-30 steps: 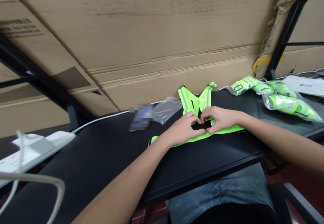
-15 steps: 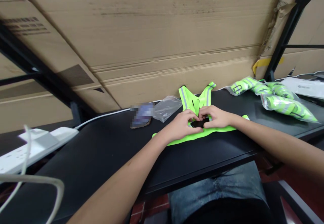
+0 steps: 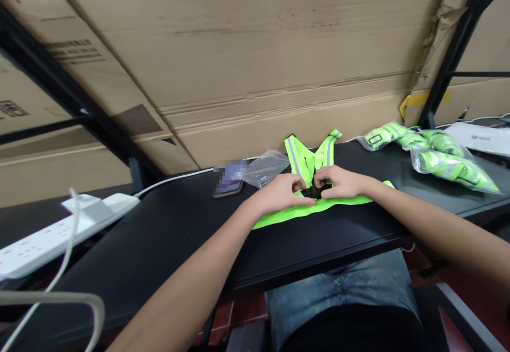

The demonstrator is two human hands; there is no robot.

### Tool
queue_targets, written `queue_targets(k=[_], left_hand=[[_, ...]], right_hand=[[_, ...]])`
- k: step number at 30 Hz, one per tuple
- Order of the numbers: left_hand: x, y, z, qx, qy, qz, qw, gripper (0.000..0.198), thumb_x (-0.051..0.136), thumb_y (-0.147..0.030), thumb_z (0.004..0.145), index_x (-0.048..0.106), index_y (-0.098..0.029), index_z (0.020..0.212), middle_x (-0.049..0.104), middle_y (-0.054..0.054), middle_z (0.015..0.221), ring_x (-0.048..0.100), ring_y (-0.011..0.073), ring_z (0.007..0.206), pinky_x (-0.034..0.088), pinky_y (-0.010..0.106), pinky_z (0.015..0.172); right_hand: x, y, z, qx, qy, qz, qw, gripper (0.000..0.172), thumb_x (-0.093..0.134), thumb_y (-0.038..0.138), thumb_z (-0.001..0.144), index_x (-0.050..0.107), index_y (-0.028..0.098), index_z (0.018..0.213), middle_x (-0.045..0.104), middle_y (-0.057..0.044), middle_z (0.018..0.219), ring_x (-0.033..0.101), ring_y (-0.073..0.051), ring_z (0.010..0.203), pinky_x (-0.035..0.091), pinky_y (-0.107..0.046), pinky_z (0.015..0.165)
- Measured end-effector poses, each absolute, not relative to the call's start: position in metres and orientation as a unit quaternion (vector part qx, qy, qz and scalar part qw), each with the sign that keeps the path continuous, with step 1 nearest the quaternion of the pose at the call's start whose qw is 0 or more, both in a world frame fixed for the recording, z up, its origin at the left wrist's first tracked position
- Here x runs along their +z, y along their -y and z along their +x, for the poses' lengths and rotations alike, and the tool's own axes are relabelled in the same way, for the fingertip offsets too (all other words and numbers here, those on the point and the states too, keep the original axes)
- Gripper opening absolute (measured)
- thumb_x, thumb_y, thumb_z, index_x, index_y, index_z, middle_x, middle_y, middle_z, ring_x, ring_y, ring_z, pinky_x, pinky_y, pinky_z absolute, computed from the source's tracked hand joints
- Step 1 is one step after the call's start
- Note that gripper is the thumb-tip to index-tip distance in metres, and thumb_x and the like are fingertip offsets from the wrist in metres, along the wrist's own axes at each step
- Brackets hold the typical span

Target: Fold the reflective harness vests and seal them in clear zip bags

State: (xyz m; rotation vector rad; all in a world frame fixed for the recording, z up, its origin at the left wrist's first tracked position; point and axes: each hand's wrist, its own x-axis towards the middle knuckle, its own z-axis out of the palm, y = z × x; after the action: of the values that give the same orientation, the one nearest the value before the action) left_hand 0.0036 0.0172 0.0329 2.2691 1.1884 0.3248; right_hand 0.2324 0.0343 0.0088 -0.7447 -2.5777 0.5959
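Note:
A neon yellow reflective safety vest (image 3: 306, 162) lies flat on the black table (image 3: 131, 251), with grey reflective stripes on its straps. My left hand (image 3: 279, 194) and my right hand (image 3: 340, 182) meet at its middle, and their fingers pinch a black plastic buckle (image 3: 316, 191) from either side. The fingertips hide much of the buckle, so I cannot tell whether its halves are joined. The vest's lower band runs beneath both hands.
Behind the vest lie an empty clear plastic bag (image 3: 265, 169) and a phone (image 3: 229, 179). Bagged neon vests (image 3: 450, 160) and a white package (image 3: 480, 138) sit to the right. A white power strip (image 3: 59, 238) and cable lie left. Cardboard boxes stand behind the table.
My hands have drawn closer together over the buckle, covering more of the black piece. The view has shifted slightly, so the table contents appear further right.

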Motion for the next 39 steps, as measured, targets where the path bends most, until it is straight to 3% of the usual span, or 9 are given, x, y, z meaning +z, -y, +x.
queue_targets(k=[8, 13, 15, 19, 23, 29, 35, 39], left_hand=[[0.036, -0.016, -0.003, 0.079, -0.434, 0.870, 0.219, 0.052, 0.067, -0.066, 0.072, 0.065, -0.023, 0.100, 0.057, 0.001, 0.079, 0.052, 0.0181, 0.070, 0.032, 0.028, 0.061], [0.036, -0.019, -0.003, 0.063, -0.420, 0.864, 0.269, 0.055, 0.067, -0.062, 0.075, 0.066, -0.025, 0.116, 0.046, -0.003, 0.071, 0.045, 0.0154, 0.064, 0.031, 0.027, 0.060], [0.038, -0.019, -0.003, 0.061, -0.420, 0.861, 0.280, 0.057, 0.067, -0.061, 0.075, 0.066, -0.025, 0.119, 0.048, -0.003, 0.072, 0.047, 0.0161, 0.067, 0.032, 0.026, 0.062], [0.043, -0.018, -0.004, 0.058, -0.406, 0.870, 0.274, 0.053, 0.066, -0.057, 0.077, 0.068, -0.024, 0.118, 0.064, 0.003, 0.092, 0.057, 0.0211, 0.083, 0.038, 0.028, 0.073], [0.049, -0.016, -0.008, 0.047, -0.381, 0.881, 0.278, 0.050, 0.066, -0.056, 0.080, 0.068, -0.026, 0.120, 0.069, 0.004, 0.105, 0.060, 0.0231, 0.091, 0.040, 0.030, 0.079], [0.054, -0.020, -0.020, 0.035, -0.397, 0.871, 0.286, 0.048, 0.065, -0.058, 0.080, 0.069, -0.027, 0.116, 0.070, 0.002, 0.104, 0.061, 0.0218, 0.089, 0.040, 0.028, 0.075], [0.059, -0.024, -0.030, 0.033, -0.386, 0.866, 0.316, 0.046, 0.070, -0.051, 0.075, 0.067, -0.022, 0.110, 0.064, 0.001, 0.091, 0.055, 0.0178, 0.078, 0.038, 0.027, 0.068], [0.062, -0.021, -0.033, 0.012, -0.401, 0.864, 0.304, 0.049, 0.075, -0.051, 0.067, 0.066, -0.022, 0.105, 0.054, -0.002, 0.079, 0.048, 0.0164, 0.072, 0.035, 0.026, 0.064]], right_hand=[[0.012, -0.026, 0.233, 0.158, 0.931, -0.280, 0.171, 0.018, 0.068, 0.032, 0.078, 0.061, 0.017, 0.085, 0.060, -0.006, 0.089, 0.053, -0.020, 0.081, 0.040, -0.033, 0.077], [0.016, -0.026, 0.236, 0.208, 0.920, -0.296, 0.152, 0.025, 0.068, 0.042, 0.084, 0.065, 0.017, 0.085, 0.061, -0.005, 0.090, 0.056, -0.020, 0.086, 0.041, -0.033, 0.079], [0.018, -0.026, 0.238, 0.219, 0.916, -0.303, 0.143, 0.024, 0.070, 0.041, 0.083, 0.066, 0.017, 0.085, 0.061, -0.005, 0.090, 0.057, -0.020, 0.085, 0.041, -0.032, 0.078], [0.023, -0.024, 0.241, 0.227, 0.915, -0.308, 0.127, 0.024, 0.070, 0.040, 0.082, 0.070, 0.017, 0.090, 0.062, -0.005, 0.091, 0.058, -0.019, 0.084, 0.042, -0.031, 0.077], [0.030, -0.019, 0.242, 0.227, 0.918, -0.305, 0.115, 0.028, 0.068, 0.042, 0.084, 0.071, 0.017, 0.097, 0.063, -0.007, 0.096, 0.059, -0.020, 0.086, 0.044, -0.034, 0.080], [0.035, -0.020, 0.256, 0.267, 0.899, -0.317, 0.139, 0.025, 0.064, 0.039, 0.087, 0.067, 0.017, 0.099, 0.066, -0.007, 0.100, 0.060, -0.020, 0.090, 0.045, -0.034, 0.082], [0.036, -0.029, 0.279, 0.329, 0.858, -0.339, 0.200, 0.035, 0.067, 0.048, 0.084, 0.063, 0.016, 0.099, 0.063, -0.002, 0.085, 0.057, -0.016, 0.078, 0.044, -0.031, 0.072], [0.040, -0.030, 0.285, 0.359, 0.857, -0.332, 0.162, 0.039, 0.076, 0.049, 0.075, 0.065, 0.016, 0.093, 0.062, -0.001, 0.084, 0.056, -0.016, 0.078, 0.043, -0.030, 0.073]])
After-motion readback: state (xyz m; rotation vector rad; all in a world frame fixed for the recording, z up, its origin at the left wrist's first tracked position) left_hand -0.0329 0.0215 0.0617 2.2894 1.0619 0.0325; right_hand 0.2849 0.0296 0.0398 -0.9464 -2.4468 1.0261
